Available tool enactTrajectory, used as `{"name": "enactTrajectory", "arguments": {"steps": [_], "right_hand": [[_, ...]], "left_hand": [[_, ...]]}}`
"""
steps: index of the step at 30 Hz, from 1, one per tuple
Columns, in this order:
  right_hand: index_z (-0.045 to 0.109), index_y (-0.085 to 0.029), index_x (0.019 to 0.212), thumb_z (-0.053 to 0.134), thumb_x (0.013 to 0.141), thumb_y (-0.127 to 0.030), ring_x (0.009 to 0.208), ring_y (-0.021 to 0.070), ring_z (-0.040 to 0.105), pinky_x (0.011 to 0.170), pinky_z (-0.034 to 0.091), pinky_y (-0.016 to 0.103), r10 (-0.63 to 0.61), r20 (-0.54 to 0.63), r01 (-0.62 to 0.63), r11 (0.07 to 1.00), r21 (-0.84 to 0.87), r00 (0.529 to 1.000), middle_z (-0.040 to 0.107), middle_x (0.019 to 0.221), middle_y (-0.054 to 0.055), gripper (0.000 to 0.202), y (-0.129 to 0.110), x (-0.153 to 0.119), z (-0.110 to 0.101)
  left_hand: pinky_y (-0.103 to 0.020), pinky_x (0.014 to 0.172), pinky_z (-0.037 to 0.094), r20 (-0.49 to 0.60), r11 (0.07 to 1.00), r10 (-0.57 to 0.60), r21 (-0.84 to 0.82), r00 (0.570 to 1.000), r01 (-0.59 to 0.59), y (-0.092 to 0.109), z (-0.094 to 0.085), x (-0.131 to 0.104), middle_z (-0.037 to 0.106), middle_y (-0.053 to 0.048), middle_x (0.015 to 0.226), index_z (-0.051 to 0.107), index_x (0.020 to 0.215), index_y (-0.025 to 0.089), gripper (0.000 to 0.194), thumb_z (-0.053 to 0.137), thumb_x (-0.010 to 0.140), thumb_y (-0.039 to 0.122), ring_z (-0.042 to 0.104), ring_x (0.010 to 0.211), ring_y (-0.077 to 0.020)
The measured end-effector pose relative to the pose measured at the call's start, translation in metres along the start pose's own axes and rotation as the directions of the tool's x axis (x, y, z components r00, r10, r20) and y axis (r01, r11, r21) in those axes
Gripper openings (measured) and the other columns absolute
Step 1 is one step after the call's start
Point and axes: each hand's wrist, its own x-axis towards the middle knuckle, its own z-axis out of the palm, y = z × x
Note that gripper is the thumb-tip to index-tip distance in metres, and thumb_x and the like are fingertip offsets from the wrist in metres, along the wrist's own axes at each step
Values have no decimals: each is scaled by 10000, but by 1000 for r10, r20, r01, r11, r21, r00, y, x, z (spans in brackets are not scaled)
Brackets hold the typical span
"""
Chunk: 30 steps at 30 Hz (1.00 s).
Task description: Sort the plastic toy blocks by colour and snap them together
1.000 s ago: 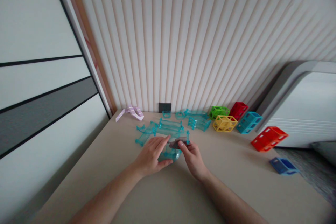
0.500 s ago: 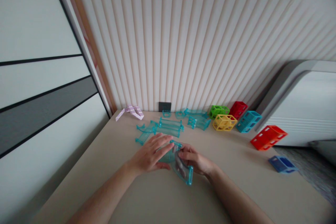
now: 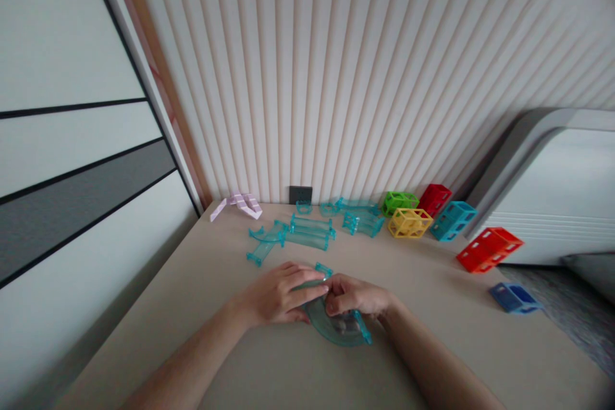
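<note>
Head view: right hand [image 3: 354,295] seems loosely curled.

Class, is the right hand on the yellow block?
No, the right hand is on a curved track, apart from the yellow block.

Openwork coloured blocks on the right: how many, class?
6: green block behind yellow block, red block behind turquoise block, then orange block and blue block nearer the camera; others may be hidden.

Curved teal piece [image 3: 327,328] swung round: connector end [image 3: 364,328], a second ago beyond the right hand's [image 3: 358,296] fingertips, now on their near side. Right fingers more tightly curled. Left hand [image 3: 281,295] nearer the person, its fingertips closer to the right's.
</note>
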Motion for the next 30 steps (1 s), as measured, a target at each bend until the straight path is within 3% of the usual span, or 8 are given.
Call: {"name": "enactTrajectory", "arguments": {"steps": [4,8,12,15,18,22,26,30], "right_hand": [[676,-125,737,729,692,-281,431,50,413,411,317,150,-7,-25,6,999,-36,1000,530,521,-69,171,1,1,1],[727,-112,821,703,819,-534,542,86,543,522,430,183,-118,-186,121,993,8,975,665,668,19,423,-2,1,0],[702,-156,1156,558,902,-669,748,183,697,690,549,312,-300,-397,313,949,-34,867,752,976,120,591,-4,0,-8],[686,-182,1210,586,892,-665,985,254,708,897,540,421,-459,-426,400,889,-225,780,743,1116,140,587,-5,-2,-13],[643,-212,1296,659,880,-590,1140,278,652,1014,486,476,-524,-348,353,822,-447,777,700,1254,137,562,-5,-4,-15],[609,-217,1348,670,908,-474,1229,282,601,1081,430,511,-573,-337,238,704,-669,747,661,1326,132,513,-1,-2,-18],[601,-236,1355,692,887,-462,1208,286,618,1045,469,518,-559,-364,189,700,-688,745,665,1323,118,527,5,1,-25],[664,-206,1262,714,866,-455,1113,272,655,987,514,474,-517,-352,162,711,-685,781,718,1200,102,470,5,1,-29]], "left_hand": [[-417,1030,493,16,999,-9,32,1000,8,0,2,-1,656,-158,1267,547,1313,179,497,613,924,481,609,1183,-270],[-395,964,520,-16,997,-27,77,1000,28,-3,-3,-3,692,-156,1131,585,1189,143,502,650,881,535,652,1078,-270],[-377,879,535,-80,984,-145,88,986,152,-9,-11,-7,697,-108,998,599,1081,169,500,648,848,609,672,947,-254],[-362,799,533,-89,964,-230,116,969,239,-12,-14,-9,681,-67,895,605,1011,189,459,668,826,604,664,842,-239],[-373,790,526,-67,943,-292,146,954,299,-13,-14,-8,677,-57,881,603,977,195,441,715,787,577,660,839,-249],[-395,817,516,1,921,-362,154,932,358,-12,-11,-8,686,-53,898,586,969,200,432,778,738,510,669,870,-263],[-378,824,510,44,907,-414,109,909,407,-13,-8,-11,704,-38,920,571,1006,218,428,793,732,460,683,883,-254],[-371,838,506,73,899,-435,94,897,428,-12,-7,-13,701,-39,955,564,1021,221,443,811,725,439,679,909,-255]]}}
